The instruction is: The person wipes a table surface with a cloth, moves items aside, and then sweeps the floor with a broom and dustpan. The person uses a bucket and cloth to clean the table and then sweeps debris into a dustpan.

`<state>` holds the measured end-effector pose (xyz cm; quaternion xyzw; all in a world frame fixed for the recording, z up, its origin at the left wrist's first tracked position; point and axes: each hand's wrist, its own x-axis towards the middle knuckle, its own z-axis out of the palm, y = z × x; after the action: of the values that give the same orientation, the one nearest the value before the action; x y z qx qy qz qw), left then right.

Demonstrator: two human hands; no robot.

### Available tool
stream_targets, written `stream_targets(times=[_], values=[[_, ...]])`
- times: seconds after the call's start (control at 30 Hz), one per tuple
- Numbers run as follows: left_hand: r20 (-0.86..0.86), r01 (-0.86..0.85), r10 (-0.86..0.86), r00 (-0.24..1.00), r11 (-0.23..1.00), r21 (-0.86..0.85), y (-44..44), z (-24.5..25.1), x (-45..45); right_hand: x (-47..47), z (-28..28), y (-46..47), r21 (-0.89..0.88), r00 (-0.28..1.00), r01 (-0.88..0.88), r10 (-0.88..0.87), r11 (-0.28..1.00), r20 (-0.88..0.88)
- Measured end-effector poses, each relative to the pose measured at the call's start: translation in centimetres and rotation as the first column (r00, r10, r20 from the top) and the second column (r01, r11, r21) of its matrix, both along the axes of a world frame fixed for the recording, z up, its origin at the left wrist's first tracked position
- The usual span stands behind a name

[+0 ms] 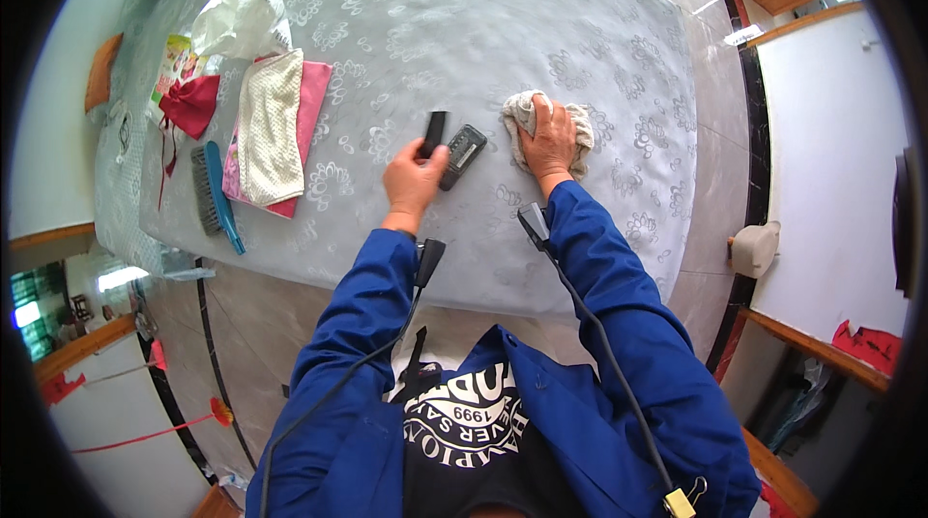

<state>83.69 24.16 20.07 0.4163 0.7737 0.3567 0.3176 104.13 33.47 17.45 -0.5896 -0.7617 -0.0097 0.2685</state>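
My left hand [412, 181] grips a slim black object [435, 128], slightly blurred, between thumb and fingers. Just to its right, a dark handheld device [465, 154], perhaps a remote control, lies on the table cover [406, 242]. A pale label shows on that device. My right hand [551, 141] presses down on a bunched beige-grey cloth [518, 123], its fingers spread over the folds. The cloth rests on the silver-grey, flower-patterned cover, to the right of the device.
Toward the left lie a folded cream cloth [272, 126] on pink fabric [313, 94], a blue-handled brush [216, 192], a red drawstring pouch [192, 105] and a white plastic bag [243, 21]. Black cables [594, 315] run along both sleeves. Tiled floor [714, 112] borders the right edge.
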Motion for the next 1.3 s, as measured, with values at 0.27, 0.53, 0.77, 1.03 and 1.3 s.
stream_targets(times=[0.27,0.53,0.77,1.03,1.3], values=[[-0.270,-0.076,0.096,0.958,0.994,0.082,-4.7,-0.8,0.5,-4.9,2.2,-3.6,-0.017,0.893,-0.301,0.276,0.954,-0.355],[-0.348,-0.094,0.140,0.927,0.985,0.146,-4.6,-2.1,2.0,-8.4,0.8,-3.4,-0.077,0.948,-0.292,0.278,0.953,-0.156],[-0.372,-0.083,0.092,0.924,0.996,0.039,-4.2,-1.7,1.8,-5.9,-0.6,1.3,0.030,0.967,-0.254,0.254,0.967,0.005],[-0.390,-0.058,0.076,0.918,0.997,0.058,-4.2,-2.2,1.5,-5.6,-0.3,-2.6,-0.031,0.979,0.198,-0.196,0.980,0.060],[-0.424,-0.043,0.028,0.905,0.999,-0.025,-3.8,-2.0,1.9,-9.0,0.5,-12.3,-0.143,0.976,0.069,-0.037,0.987,0.217]])
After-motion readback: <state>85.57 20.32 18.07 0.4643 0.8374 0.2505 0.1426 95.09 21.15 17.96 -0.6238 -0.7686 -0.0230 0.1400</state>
